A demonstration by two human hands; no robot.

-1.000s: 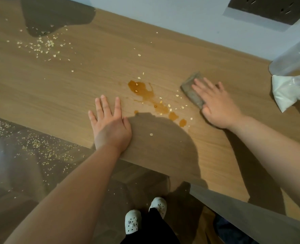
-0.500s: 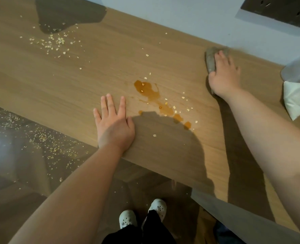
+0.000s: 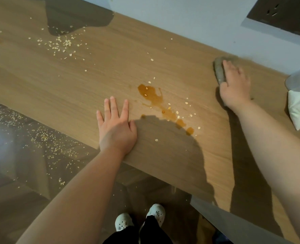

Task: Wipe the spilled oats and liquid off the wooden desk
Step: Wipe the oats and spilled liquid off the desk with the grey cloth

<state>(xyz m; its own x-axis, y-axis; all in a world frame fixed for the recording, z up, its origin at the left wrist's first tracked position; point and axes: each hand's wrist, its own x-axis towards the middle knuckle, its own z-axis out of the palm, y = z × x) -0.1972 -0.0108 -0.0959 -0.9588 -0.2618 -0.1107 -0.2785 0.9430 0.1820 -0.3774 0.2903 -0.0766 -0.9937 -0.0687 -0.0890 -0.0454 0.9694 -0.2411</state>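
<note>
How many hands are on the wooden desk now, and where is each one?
2. The left hand lies flat near the front edge, left of the brown liquid. The right hand presses a grey cloth near the back edge.

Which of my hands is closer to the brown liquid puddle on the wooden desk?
Left. The left hand lies flat just beside the brown liquid puddle; the right hand presses a grey cloth farther off to its right.

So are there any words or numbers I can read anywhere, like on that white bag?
None. No words or numbers show on the white bag, the cloth, the wooden desk or the dark wall panel; its small marks are too blurred to tell.
</note>
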